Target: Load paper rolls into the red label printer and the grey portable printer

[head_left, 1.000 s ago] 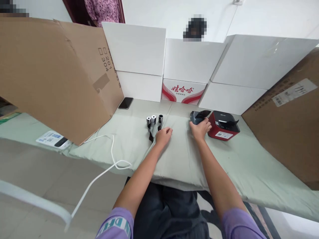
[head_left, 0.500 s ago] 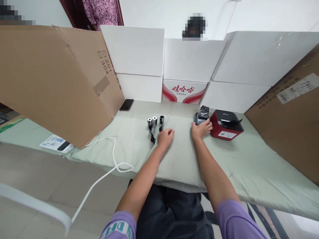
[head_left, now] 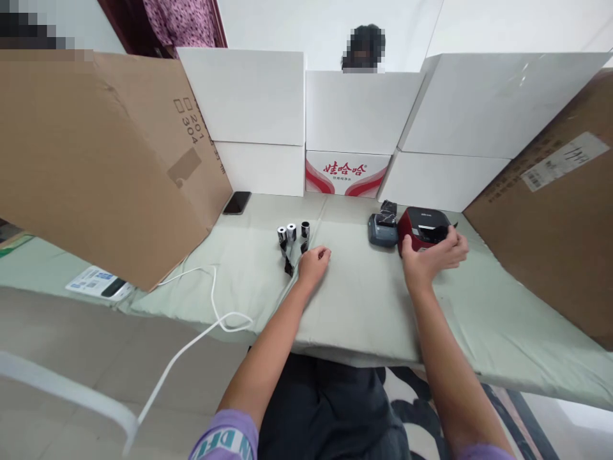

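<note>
My left hand (head_left: 314, 266) rests on the cloth with its fingers curled in, and nothing shows in them. Just beyond it stand three small paper rolls (head_left: 292, 231) with dark printed strips trailing from them. My right hand (head_left: 433, 260) is at the front of a red and black box-shaped printer (head_left: 424, 217), thumb near its left side and fingers spread toward its right. The hand covers much of the printer's front; whether it grips is unclear. Left of the printer sits a smaller grey-blue printer (head_left: 382, 234) with a black strip (head_left: 387, 211) sticking up from it.
Pale green cloth covers the table (head_left: 354, 300). White boxes (head_left: 258, 169) wall off the back, with brown cardboard (head_left: 110, 166) on the left and a brown carton (head_left: 555, 236) at right. A phone (head_left: 237, 202) lies back left; a white cable (head_left: 215, 300) hangs over the front edge.
My right hand has left the small grey-blue printer and moved right to the red and black one. My left hand stays near the rolls. The view has shifted slightly.
</note>
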`<state>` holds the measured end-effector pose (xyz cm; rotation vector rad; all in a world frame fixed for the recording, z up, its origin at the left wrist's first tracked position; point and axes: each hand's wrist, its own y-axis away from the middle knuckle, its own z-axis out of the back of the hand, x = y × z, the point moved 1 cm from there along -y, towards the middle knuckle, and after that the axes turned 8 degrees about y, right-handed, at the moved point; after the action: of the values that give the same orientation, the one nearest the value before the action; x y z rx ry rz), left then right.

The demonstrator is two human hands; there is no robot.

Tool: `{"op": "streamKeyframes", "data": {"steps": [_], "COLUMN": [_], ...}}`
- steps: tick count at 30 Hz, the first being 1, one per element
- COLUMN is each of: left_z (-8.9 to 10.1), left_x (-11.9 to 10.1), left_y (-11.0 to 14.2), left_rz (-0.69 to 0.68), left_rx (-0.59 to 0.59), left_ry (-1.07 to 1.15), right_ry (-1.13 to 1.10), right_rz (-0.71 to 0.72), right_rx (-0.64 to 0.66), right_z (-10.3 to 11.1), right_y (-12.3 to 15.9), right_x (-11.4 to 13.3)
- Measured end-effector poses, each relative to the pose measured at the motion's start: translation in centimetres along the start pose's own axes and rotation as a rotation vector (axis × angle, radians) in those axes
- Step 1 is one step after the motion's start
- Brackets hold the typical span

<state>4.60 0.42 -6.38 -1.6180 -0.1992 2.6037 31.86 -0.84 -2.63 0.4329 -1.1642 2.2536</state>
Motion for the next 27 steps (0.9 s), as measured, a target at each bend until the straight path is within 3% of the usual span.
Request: {"op": "streamKeyframes", "data": {"steps": [6,11,17,21,25,27], "left_z": [-0.1,-0.2,-0.1,-0.1,-0.3,-0.5], "left_x": [0.4,0.7,0.6,0.4,-0.5,-0.9], "left_y": [-0.3,-0.5,-0.3,-0.4,-0.5,-0.5], "left_rz": [0.008,-0.007,0.004,-0.001,-0.045,-0.066], "left_rx": [-0.009,-0.016,-0.013,-0.016,-0.027,-0.009], "left_ry": [-0.017,-0.034,-0.044,0.008,0.135,0.250], "right_ry": [0.002,-0.039,-0.050,-0.062,-0.134,-0.150], "right_rz": [-0.088,-0.105,-0.151,-0.104,0.011,0.037], "right_rx": [0.164,0.094,0.028,-0.078,-0.217,-0.227], "right_z": [-2.0,-3.4,-3.7,-0.9,4.9,7.5], "right_y": [-2.2,-2.4,-2.6,-2.4,-1.1,0.6], "right_x": [-3.5,-3.7,-3.3,-3.5,-2.2,-0.5]}}
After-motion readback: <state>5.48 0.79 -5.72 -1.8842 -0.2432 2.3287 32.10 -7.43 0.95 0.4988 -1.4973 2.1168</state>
